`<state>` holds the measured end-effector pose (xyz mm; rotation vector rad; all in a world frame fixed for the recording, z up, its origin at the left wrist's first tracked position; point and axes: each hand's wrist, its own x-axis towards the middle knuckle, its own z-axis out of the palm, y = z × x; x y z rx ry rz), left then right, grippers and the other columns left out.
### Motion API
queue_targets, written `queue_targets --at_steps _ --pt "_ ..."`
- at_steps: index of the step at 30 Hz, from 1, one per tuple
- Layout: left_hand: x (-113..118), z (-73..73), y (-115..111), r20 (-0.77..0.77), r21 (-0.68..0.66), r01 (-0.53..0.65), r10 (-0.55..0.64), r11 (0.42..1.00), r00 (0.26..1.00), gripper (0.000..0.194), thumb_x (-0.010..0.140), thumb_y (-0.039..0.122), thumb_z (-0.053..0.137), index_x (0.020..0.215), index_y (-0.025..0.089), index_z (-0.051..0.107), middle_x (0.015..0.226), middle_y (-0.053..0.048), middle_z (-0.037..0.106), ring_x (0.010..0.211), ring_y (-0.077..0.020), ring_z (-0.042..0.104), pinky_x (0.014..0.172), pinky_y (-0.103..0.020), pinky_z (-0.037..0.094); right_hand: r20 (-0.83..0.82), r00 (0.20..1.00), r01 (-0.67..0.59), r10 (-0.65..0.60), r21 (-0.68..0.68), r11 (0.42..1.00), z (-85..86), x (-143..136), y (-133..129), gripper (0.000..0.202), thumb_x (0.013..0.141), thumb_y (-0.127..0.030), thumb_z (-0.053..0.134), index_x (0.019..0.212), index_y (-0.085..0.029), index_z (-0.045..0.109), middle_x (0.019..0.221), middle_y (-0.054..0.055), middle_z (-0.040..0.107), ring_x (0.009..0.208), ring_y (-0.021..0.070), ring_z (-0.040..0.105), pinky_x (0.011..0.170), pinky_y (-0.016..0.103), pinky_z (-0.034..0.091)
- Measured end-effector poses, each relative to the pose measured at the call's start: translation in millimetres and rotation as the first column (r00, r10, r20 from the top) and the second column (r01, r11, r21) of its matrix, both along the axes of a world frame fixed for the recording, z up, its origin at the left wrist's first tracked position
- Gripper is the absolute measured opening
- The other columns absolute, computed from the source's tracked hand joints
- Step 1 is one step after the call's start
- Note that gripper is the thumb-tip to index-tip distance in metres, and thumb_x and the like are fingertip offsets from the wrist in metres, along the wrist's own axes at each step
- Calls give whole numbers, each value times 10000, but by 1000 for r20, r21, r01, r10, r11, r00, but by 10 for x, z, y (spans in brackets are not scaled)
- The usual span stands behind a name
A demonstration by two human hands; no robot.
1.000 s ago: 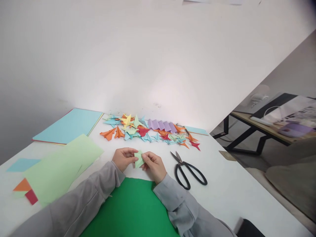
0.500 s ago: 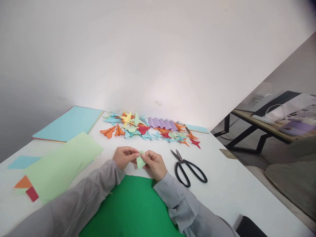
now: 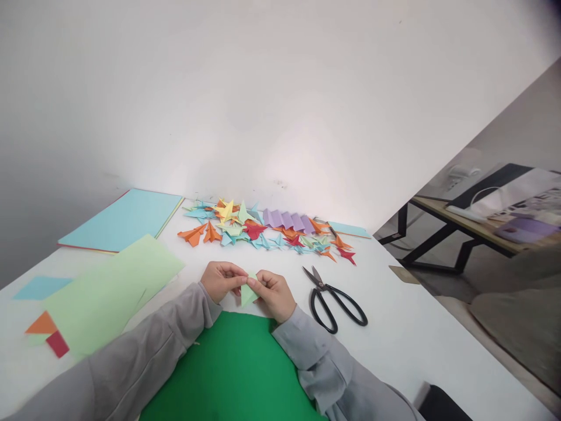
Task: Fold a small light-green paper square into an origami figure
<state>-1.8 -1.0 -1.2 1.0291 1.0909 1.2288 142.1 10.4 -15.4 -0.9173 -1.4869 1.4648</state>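
A small piece of folded light-green paper [image 3: 248, 294] is pinched between my two hands, above the near part of the white table. My left hand [image 3: 222, 281] grips its upper left edge between thumb and fingers. From the other side, my right hand [image 3: 276, 293] has its thumb pressed on the paper's face, the fingers curled behind it. The paper tapers to a point at the bottom; its back is hidden. Close to my right hand lie black-handled scissors [image 3: 335, 299], blades spread and pointing away. Behind my hands are several folded paper shapes [image 3: 254, 230] in many colours.
Large light-green sheets [image 3: 109, 292] lie at the left, with blue, orange and red scraps [image 3: 58, 344] beside them. A stack of coloured paper [image 3: 125, 219] is at the back left. Pleated purple paper [image 3: 287, 220] stands by the wall. A black object [image 3: 442, 403] sits front right.
The green paper has turned slightly and dropped a little in my fingers. My right thumb has shifted left and down across it. Everything else on the table stays put.
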Motion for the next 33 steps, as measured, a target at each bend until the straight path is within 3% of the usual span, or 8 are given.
queue_targets --at_steps 6,12,18,23,28,33 --pt "-14 -66 36 70 -12 -29 30 1000 997 312 414 315 794 585 104 642 387 11 564 329 -86 492 349 -209 443 -34 998 52 -54 -63 997 -1 -10 -3 415 641 -523 631 475 -170 490 382 -33 519 351 79 440 371 207 350" --pt "0 -66 11 71 22 9 -11 1000 997 315 443 295 788 661 106 661 457 1 609 364 -94 526 370 -212 462 -24 996 88 -88 -5 996 -3 -8 -7 411 675 -524 602 484 -172 510 388 -24 536 369 92 465 391 216 367" --pt "1 -72 -11 -23 91 76 -74 993 997 335 473 264 772 740 85 677 414 38 533 331 -99 519 357 -215 443 1 997 81 -81 1 997 8 -14 7 420 656 -528 612 484 -177 459 371 -56 446 363 73 386 379 208 303" --pt "-17 -61 -28 -38 52 120 -118 991 992 666 487 203 761 1113 90 564 466 73 520 356 -100 530 371 -214 442 74 997 21 -26 73 997 10 -11 -5 449 641 -525 616 474 -183 378 379 -81 344 379 54 280 379 202 216" --pt "-2 -49 -46 -77 8 175 -174 984 982 669 467 188 765 1092 66 561 484 78 502 361 -91 516 373 -221 450 115 993 -11 -4 129 992 -4 -7 -10 451 689 -527 560 467 -179 378 422 -72 315 420 62 269 414 215 228" --pt "4 -49 -34 -67 34 205 -203 978 977 664 537 260 741 1124 53 509 506 57 540 374 -94 527 381 -220 447 113 987 97 -116 159 983 14 -9 8 462 710 -525 533 458 -187 345 425 -74 278 428 65 251 416 219 221"
